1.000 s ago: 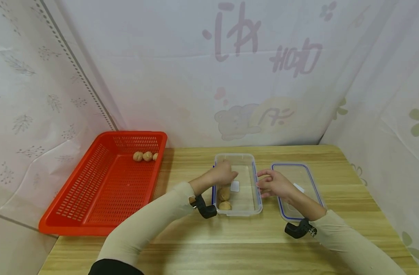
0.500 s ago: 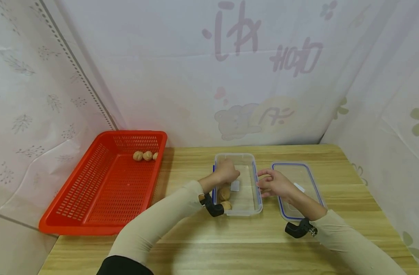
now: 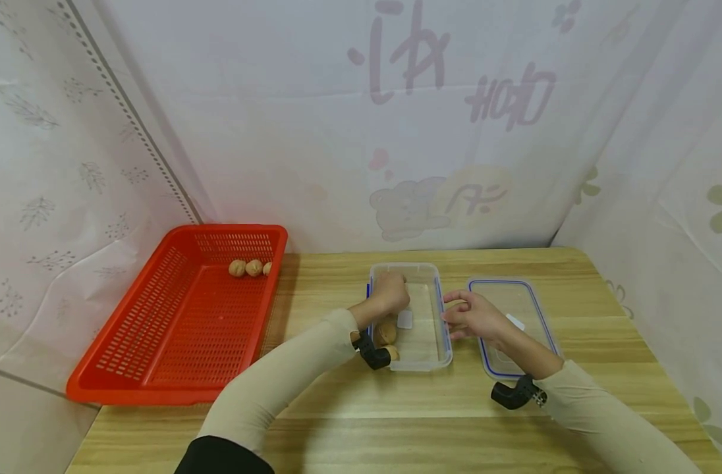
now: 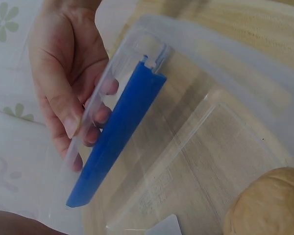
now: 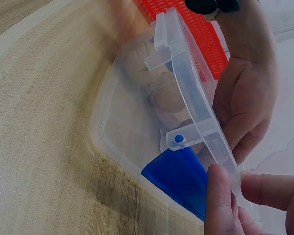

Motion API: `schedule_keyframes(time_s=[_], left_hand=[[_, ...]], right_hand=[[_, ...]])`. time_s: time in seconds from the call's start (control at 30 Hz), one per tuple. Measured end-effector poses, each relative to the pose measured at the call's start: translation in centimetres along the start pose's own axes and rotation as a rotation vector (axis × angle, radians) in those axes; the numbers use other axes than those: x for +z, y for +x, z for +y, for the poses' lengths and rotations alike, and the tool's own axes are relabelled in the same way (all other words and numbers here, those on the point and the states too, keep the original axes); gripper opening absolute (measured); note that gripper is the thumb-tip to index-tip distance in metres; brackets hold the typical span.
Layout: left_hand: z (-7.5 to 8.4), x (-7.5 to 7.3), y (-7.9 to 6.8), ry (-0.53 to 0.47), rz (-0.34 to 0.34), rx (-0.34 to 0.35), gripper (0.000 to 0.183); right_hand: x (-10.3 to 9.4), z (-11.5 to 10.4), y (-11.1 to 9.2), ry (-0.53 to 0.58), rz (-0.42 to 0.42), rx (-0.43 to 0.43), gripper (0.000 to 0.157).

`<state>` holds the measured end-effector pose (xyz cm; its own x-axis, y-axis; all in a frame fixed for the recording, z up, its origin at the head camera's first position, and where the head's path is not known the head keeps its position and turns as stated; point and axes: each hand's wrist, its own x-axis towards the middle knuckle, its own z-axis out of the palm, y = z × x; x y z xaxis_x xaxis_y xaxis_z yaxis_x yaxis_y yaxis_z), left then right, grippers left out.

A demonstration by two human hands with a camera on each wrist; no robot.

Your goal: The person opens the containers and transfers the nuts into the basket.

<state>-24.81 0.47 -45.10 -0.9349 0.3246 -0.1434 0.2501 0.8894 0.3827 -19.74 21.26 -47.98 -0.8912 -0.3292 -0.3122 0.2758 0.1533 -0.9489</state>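
Observation:
A clear plastic box [image 3: 423, 355] with blue clips stands mid-table. Walnuts [image 3: 387, 334] lie along its left side; one walnut [image 4: 269, 203] appears close up in the left wrist view. My left hand [image 3: 392, 293] reaches down into the box's far left part with bent fingers. Its fingertips are hidden, so whether it holds a walnut cannot be told. At the box's right wall my right hand [image 3: 470, 316] pinches the rim between thumb [image 5: 269, 188] and fingers, as both wrist views show.
A red plastic basket [image 3: 177, 395] at the left contains several walnuts [image 3: 253, 267] in its far right corner. To the right of the box, a clear lid [image 3: 515, 303] with a blue seal lies partly under my right forearm. A printed curtain [image 3: 313, 131] hangs behind the table.
My left hand and forearm have shifted slightly right and farther forward inside the box. The right hand stays at the box's right rim.

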Motion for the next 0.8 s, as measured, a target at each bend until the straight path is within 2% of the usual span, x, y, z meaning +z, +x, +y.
schedule_keyframes(time_s=[0.07,0.17,0.43,0.6,0.8], left_hand=[[-0.04,0.13,0.13,-0.051,0.009,-0.013,0.035],[-0.02,0.2,0.21,-0.081,0.007,-0.021,0.039],[-0.16,0.26,0.04,-0.144,0.026,-0.004,0.035],[-0.4,0.27,-0.04,-0.204,-0.001,0.007,0.035],[-0.45,0.23,0.06,-0.219,-0.031,0.015,0.034]], right_hand=[[-0.01,-0.03,-0.03,0.0,-0.003,-0.001,0.048],[-0.02,-0.1,-0.06,-0.004,-0.006,0.002,0.048],[-0.01,-0.26,-0.1,-0.013,-0.007,0.01,0.048],[-0.01,-0.27,-0.13,-0.012,-0.011,0.004,0.049],[0.01,-0.2,-0.13,-0.012,-0.006,0.007,0.049]])
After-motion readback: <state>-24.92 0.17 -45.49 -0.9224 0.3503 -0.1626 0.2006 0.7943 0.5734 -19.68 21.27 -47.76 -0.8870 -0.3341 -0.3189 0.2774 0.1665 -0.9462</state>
